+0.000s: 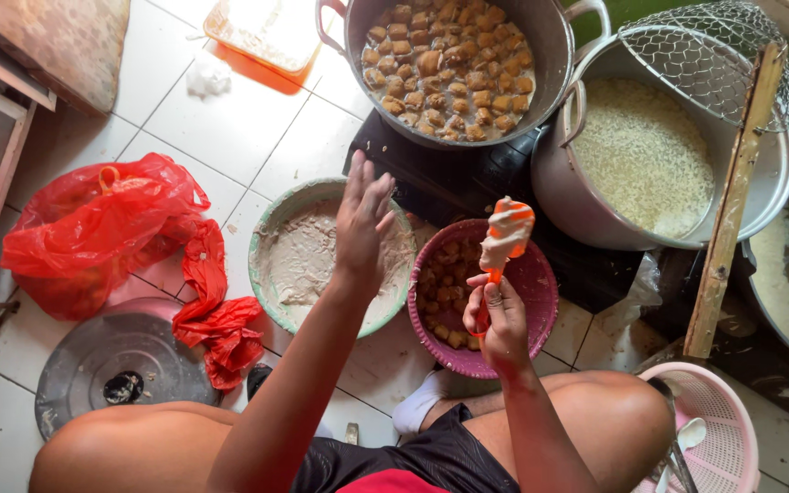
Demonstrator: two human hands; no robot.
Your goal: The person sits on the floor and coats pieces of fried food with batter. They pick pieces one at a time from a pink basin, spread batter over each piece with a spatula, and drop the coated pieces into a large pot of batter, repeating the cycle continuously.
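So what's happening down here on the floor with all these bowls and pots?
A person sits on the tiled floor among food containers. Their right hand holds an orange spatula coated in pale paste, raised over a pink bowl of fried brown pieces. Their left hand is open and empty above a green bowl smeared with the same paste. Beyond stands a large pot full of browned pieces and another pot of pale grainy mix.

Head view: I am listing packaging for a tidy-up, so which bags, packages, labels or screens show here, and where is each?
Red plastic bag: crumpled on the white tiles, left of the green bowl.
Smaller red bag: twisted and crumpled, beside the round metal lid.
No labels, signs or screens in view.
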